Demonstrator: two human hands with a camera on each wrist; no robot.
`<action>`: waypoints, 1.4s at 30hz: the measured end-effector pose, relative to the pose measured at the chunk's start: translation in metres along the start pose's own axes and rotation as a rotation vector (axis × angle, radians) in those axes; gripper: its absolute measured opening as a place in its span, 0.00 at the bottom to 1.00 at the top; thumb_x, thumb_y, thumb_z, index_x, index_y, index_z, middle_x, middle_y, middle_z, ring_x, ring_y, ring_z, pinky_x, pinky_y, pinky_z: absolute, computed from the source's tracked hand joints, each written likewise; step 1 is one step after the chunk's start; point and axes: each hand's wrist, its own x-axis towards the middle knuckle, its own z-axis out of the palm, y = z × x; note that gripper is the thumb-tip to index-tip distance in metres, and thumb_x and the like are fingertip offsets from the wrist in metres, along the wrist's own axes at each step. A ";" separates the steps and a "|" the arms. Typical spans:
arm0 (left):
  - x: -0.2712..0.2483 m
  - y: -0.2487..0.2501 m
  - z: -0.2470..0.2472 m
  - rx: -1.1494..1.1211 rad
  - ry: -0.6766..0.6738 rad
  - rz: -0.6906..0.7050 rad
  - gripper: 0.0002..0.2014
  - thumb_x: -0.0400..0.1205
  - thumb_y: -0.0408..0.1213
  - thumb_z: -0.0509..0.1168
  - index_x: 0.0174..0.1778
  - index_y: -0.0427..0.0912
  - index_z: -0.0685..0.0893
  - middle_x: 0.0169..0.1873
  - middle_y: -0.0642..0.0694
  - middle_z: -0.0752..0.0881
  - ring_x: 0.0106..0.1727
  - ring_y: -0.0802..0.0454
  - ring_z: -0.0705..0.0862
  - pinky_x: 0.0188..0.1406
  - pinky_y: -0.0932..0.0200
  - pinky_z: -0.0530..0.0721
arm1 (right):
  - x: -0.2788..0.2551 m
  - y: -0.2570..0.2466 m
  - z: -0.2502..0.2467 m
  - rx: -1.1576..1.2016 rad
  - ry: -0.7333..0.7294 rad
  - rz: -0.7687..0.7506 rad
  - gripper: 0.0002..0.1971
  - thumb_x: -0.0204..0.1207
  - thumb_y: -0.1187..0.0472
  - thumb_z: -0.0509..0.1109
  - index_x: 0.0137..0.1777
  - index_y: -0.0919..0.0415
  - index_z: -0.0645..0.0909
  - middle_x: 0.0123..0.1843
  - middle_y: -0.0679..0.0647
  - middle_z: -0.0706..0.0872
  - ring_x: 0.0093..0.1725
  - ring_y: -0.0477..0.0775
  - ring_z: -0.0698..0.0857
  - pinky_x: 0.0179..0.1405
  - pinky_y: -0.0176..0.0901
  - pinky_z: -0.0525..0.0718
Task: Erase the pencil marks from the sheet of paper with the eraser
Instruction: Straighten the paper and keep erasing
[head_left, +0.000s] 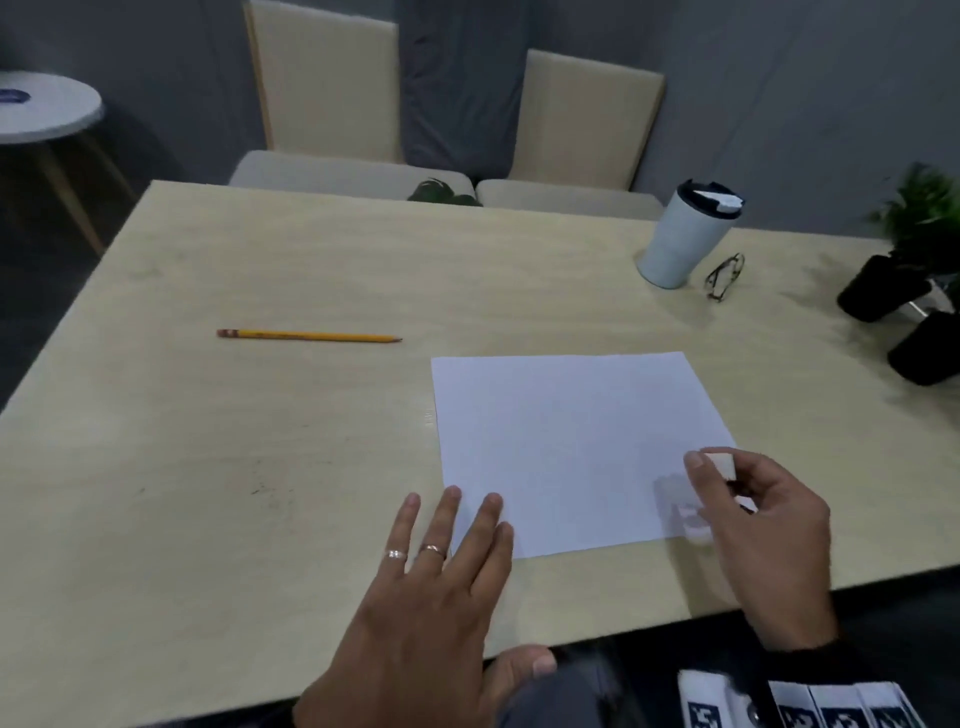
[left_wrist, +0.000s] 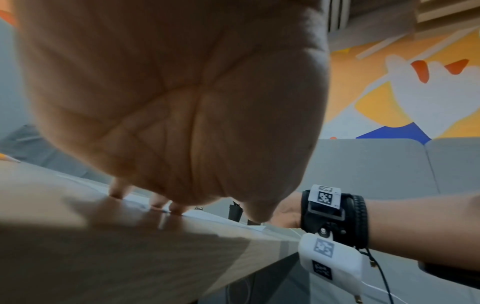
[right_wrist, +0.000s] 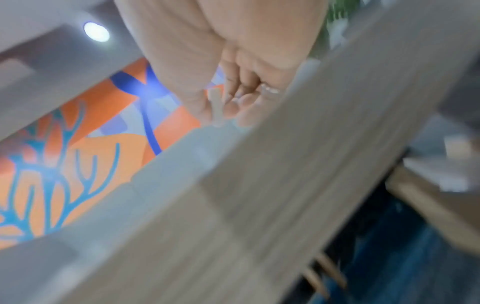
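- My left hand lies flat, fingers straight, pinning the near-left corner of the white rectangular sheet of paper on the pale wooden table.
- My right hand pinches the small white block eraser over the sheet's near-right corner.
- No pencil marks visible from the head view; too faint to tell.
- Risk: only one corner is held, so hard rubbing could buckle or tear the sheet's free edge.

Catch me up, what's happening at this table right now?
A person is erasing a sheet of paper on the wooden table. The left hand presses flat on the sheet's near left corner to hold it. The right hand pinches a white eraser over the near right corner. No marks are visible on the sheet. A yellow pencil lies unused to the left.
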 end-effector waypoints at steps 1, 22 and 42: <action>0.000 0.000 -0.002 -0.011 -0.002 0.001 0.47 0.86 0.76 0.46 0.75 0.36 0.87 0.81 0.37 0.79 0.80 0.28 0.78 0.76 0.26 0.65 | -0.006 -0.001 -0.006 -0.031 -0.010 -0.001 0.02 0.83 0.58 0.80 0.49 0.54 0.93 0.43 0.61 0.91 0.35 0.50 0.85 0.33 0.28 0.83; 0.021 0.019 -0.010 -0.022 0.006 -0.005 0.59 0.76 0.77 0.59 0.89 0.30 0.66 0.92 0.30 0.49 0.94 0.35 0.46 0.89 0.30 0.61 | -0.031 0.023 0.014 -0.157 -0.153 -0.101 0.02 0.83 0.55 0.80 0.49 0.50 0.90 0.38 0.44 0.88 0.38 0.47 0.81 0.43 0.37 0.82; 0.040 0.015 -0.017 -0.190 0.090 -0.180 0.28 0.92 0.54 0.47 0.88 0.49 0.67 0.90 0.41 0.62 0.90 0.36 0.59 0.89 0.41 0.53 | -0.047 0.009 0.016 -0.239 -0.283 -0.261 0.07 0.81 0.61 0.81 0.45 0.50 0.88 0.38 0.45 0.87 0.35 0.48 0.82 0.39 0.39 0.82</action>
